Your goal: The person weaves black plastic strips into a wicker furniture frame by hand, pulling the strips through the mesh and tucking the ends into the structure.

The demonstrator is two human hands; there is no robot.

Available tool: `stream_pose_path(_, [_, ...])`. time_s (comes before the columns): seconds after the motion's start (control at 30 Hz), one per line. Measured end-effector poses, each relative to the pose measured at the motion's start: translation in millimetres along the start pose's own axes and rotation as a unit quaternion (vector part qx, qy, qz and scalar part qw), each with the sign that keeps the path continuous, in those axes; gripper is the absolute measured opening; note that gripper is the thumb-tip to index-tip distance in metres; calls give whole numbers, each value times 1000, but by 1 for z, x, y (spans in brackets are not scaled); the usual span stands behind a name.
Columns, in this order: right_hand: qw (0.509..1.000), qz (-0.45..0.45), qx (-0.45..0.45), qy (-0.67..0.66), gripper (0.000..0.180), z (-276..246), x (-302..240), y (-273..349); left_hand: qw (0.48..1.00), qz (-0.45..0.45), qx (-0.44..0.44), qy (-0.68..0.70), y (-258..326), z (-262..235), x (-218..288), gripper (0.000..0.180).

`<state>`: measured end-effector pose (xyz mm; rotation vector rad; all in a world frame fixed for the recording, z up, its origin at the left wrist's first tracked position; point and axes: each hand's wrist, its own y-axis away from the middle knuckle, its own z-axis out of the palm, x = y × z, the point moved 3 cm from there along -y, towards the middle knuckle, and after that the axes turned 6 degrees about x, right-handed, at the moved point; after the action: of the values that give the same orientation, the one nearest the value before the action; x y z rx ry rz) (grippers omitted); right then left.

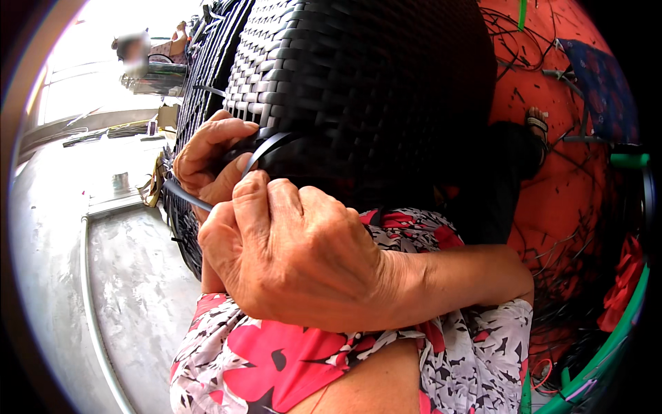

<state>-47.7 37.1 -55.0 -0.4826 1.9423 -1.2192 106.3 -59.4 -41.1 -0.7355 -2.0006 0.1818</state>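
Observation:
A large black woven wicker piece (pixel 283 58) stands in front of me, its flat strands shining on the left face and dark on the right. My left hand (pixel 210 155) is curled at its near left corner, thumb and index finger closed about the dark woven edge. Below it, my right hand (pixel 296 248) pinches a flat black plastic strip (pixel 187 195). One end of the strip sticks out left of the right fingers, and a bent length arches from the fingertips to the weave. The right fingertips are partly hidden behind the knuckles.
Loose black strands litter the red floor (pixel 552 200) at right. A dark blue cloth (pixel 603 90) lies at far right, above green tubing (pixel 631 303). A sandaled foot (pixel 536 127) shows beside the wicker. At left are grey ground (pixel 141 290), a pale pipe (pixel 89 297) and another person (pixel 162 52) farther back.

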Motion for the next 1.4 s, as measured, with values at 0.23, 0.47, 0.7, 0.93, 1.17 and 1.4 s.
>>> stream_pose_path(0.23, [1000,10,1,-7,23,3,-2,-8,989,119,-3,-92,-3,3,17,43])
stream_pose_path(0.47, [999,11,-37,-4,25,-5,-13,-18,942,296,-116,-103,-30,27,48,37])
stream_pose_path(0.7, [851,157,55,-497,36,-37,32,2,993,5,122,-10,-13,26,28,25])
stream_pose_path(0.93, [943,249,27,-219,34,-3,118,45,979,-120,138,93,-12,12,16,29])
stream_pose_path(1.17, [963,89,74,-244,26,23,100,37,982,-134,101,86,-15,8,22,32])
stream_pose_path(1.4, [795,374,-66,-473,18,19,136,13,974,-185,91,96,-18,-5,14,33])
